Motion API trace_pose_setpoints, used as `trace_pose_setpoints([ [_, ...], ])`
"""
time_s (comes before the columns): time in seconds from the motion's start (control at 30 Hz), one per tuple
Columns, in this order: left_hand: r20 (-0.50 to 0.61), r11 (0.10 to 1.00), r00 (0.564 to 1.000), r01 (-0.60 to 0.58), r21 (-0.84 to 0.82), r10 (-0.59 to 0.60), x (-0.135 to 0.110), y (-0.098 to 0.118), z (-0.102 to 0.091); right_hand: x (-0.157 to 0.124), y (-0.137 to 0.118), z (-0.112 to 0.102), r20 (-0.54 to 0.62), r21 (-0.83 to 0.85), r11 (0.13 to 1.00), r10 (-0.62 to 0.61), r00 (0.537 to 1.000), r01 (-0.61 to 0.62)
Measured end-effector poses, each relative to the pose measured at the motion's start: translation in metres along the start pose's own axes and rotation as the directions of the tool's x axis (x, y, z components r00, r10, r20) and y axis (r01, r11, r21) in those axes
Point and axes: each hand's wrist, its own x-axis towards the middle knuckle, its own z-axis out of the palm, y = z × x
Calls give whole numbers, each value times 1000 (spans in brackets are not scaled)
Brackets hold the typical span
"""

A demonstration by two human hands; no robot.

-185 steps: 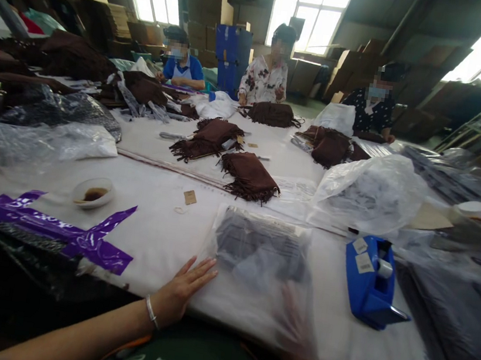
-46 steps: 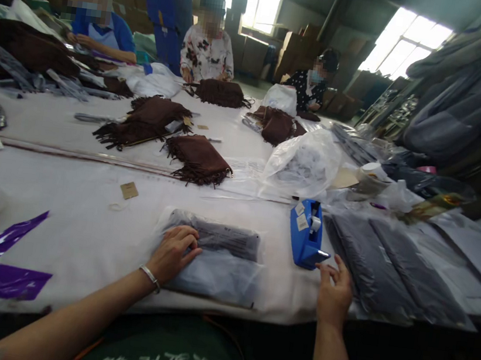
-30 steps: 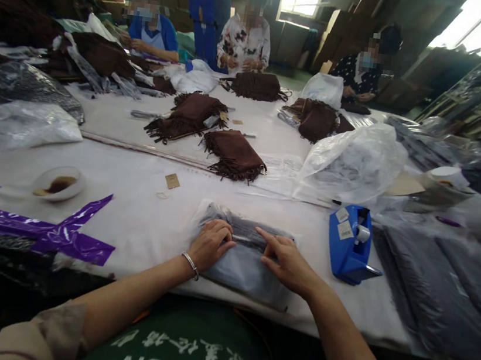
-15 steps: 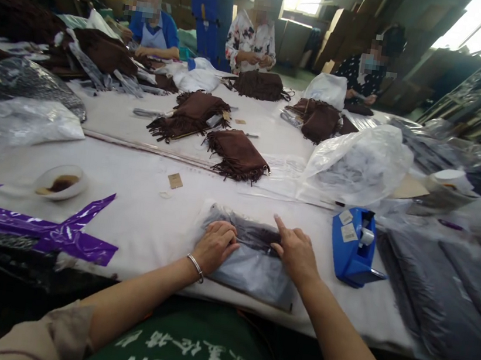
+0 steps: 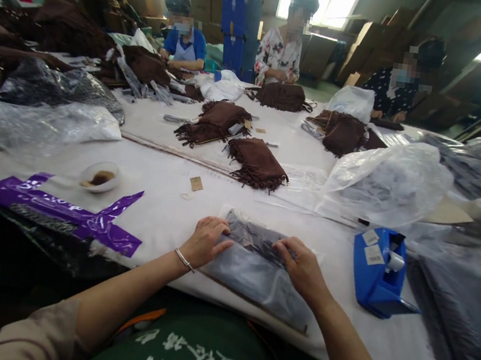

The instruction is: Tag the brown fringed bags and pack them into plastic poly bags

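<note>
A flat clear plastic bag (image 5: 260,283) with something dark grey inside lies on the table in front of me. Its upper part is darker and wrinkled. My left hand (image 5: 208,239) rests on the bag's left side, thumb spread from the fingers. Over the right side, my right hand (image 5: 302,265) has bent fingers, with the tips touching the dark upper part. Neither hand lifts the bag. To the right of my right hand stands a blue tape dispenser (image 5: 372,274).
Brown fringed bags (image 5: 258,162) lie farther back. A white bowl (image 5: 99,177) with dark residue and purple tape (image 5: 106,224) are left, a large clear plastic bag (image 5: 389,179) right. A small brown tag (image 5: 196,183) lies ahead. Several co-workers (image 5: 279,55) stand across the table.
The view has swung left, so things appear farther right. My left hand has slid toward the bag's left edge. My right hand's pointing index finger has bent down onto the bag.
</note>
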Motion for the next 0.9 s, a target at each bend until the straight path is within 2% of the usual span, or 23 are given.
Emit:
trace_pose_setpoints([
  [0.1,40,992,993,109,-62,-107,-2,-11,-7,18,-27,11,273,-15,1000,-13,962,18],
  [0.17,36,980,987,159,-120,-156,-1,-14,-4,33,-40,21,389,-55,996,-39,920,65],
  [0.3,-10,962,980,195,-191,-201,0,-15,8,62,-59,38,512,-146,979,-46,858,140],
  [0.4,-38,959,975,206,-195,-218,-2,-17,15,76,-68,49,556,-282,944,16,831,171],
  [0.5,-72,967,975,199,-163,-212,-4,-18,20,86,-71,58,566,-414,897,119,815,156],
  [0.6,-92,974,975,193,-115,-204,-5,-19,23,95,-64,56,536,-511,852,218,815,109],
  [0.73,-97,977,975,193,-96,-202,-8,-18,23,95,-52,36,411,-607,795,301,860,11],
  [0.83,-115,978,974,186,-97,-196,-9,-16,25,79,-55,34,263,-630,776,248,932,-29],
  [0.9,-143,979,971,178,-98,-191,-10,-14,26,62,-60,47,199,-593,805,133,971,11],
])
